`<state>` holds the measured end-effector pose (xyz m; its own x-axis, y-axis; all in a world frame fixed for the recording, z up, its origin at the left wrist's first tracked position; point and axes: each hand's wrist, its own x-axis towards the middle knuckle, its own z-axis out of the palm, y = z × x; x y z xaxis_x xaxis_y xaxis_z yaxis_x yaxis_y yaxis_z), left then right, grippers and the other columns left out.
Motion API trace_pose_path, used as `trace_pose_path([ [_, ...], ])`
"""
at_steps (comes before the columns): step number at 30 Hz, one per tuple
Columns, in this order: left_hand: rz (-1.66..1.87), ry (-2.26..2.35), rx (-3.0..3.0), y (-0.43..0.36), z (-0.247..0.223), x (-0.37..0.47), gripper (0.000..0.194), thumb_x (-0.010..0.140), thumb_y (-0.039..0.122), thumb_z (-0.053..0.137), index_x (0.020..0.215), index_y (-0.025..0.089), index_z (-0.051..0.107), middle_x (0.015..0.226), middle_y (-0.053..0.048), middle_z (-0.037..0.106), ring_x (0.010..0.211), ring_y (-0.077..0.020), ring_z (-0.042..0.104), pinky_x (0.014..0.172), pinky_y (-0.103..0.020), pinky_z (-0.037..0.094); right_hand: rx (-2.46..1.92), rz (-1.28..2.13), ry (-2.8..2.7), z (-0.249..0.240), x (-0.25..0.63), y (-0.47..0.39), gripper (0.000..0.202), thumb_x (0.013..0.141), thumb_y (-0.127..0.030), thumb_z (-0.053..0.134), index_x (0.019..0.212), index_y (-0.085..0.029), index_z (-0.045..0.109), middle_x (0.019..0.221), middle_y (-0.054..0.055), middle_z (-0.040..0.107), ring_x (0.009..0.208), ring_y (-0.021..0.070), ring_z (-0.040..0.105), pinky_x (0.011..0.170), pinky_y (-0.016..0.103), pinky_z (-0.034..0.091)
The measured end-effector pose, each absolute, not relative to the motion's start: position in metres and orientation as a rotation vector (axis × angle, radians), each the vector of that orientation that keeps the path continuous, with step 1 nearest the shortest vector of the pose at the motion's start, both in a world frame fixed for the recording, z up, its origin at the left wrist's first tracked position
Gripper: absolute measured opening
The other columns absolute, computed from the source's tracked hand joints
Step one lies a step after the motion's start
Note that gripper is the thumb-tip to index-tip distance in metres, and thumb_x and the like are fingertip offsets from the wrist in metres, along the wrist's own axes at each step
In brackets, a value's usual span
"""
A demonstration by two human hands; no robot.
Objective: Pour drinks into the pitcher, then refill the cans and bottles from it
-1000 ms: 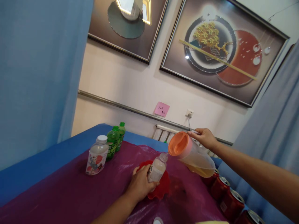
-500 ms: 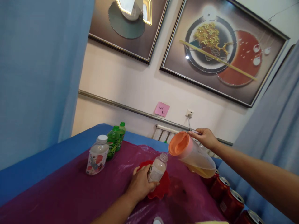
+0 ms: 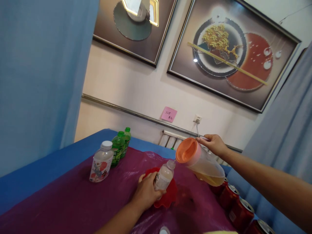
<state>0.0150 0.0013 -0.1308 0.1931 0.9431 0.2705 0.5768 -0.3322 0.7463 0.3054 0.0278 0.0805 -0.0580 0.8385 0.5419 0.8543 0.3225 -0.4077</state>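
Observation:
My left hand is wrapped round a small uncapped bottle with a pale label, held over a red scalloped dish. My right hand grips the handle of a clear plastic pitcher with an orange lid. The pitcher is tipped to the left, its lid end close by the bottle's mouth. Yellowish liquid lies along the pitcher's lower side. Whether liquid is running into the bottle is too faint to tell.
A white-capped bottle and two green bottles stand at the left on purple plastic sheeting. Several red cans line the right edge. A white cap shows at the bottom. Behind are a wall rail and a socket.

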Motion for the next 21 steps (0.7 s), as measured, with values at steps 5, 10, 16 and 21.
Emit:
trace_pose_path([
  [5, 0.965, 1.429, 1.976, 0.0011, -0.1296, 0.0151, 0.069, 0.064, 0.038, 0.081, 0.128, 0.022, 0.061, 0.126, -0.008, 0.071, 0.123, -0.0296, 0.06, 0.119, -0.045, 0.022, -1.506, -0.039, -1.883, 0.0805, 0.3061, 0.028, 0.066, 0.071, -0.081, 0.06, 0.052, -0.025, 0.031, 0.052, -0.007, 0.022, 0.051, 0.0097, 0.024, 0.047, 0.027, 0.018],
  [10, 0.973, 1.437, 1.992, 0.0005, -0.1296, 0.0152, 0.065, 0.066, 0.038, 0.079, 0.126, 0.023, 0.061, 0.125, -0.007, 0.071, 0.122, -0.0284, 0.061, 0.117, -0.044, 0.024, -1.53, -0.014, -1.874, 0.0807, 0.3061, 0.0275, 0.067, 0.071, -0.082, 0.059, 0.052, -0.025, 0.03, 0.053, -0.007, 0.022, 0.051, 0.0096, 0.024, 0.048, 0.027, 0.018],
  [16, 0.965, 1.431, 1.981, 0.0004, -0.1301, 0.0157, 0.068, 0.065, 0.038, 0.08, 0.128, 0.021, 0.06, 0.126, -0.008, 0.071, 0.122, -0.0277, 0.06, 0.118, -0.044, 0.022, -1.527, -0.043, -1.872, 0.0809, 0.3069, 0.0277, 0.067, 0.071, -0.082, 0.059, 0.053, -0.025, 0.03, 0.053, -0.007, 0.022, 0.051, 0.01, 0.024, 0.049, 0.027, 0.019],
  [21, 0.966, 1.421, 1.977, -0.0007, -0.128, 0.0154, 0.063, 0.066, 0.036, 0.08, 0.124, 0.021, 0.062, 0.123, -0.007, 0.072, 0.12, -0.0268, 0.061, 0.116, -0.044, 0.023, -1.528, -0.01, -1.87, 0.0801, 0.3058, 0.0268, 0.067, 0.071, -0.082, 0.059, 0.052, -0.025, 0.031, 0.052, -0.007, 0.023, 0.051, 0.0098, 0.024, 0.048, 0.027, 0.018],
])
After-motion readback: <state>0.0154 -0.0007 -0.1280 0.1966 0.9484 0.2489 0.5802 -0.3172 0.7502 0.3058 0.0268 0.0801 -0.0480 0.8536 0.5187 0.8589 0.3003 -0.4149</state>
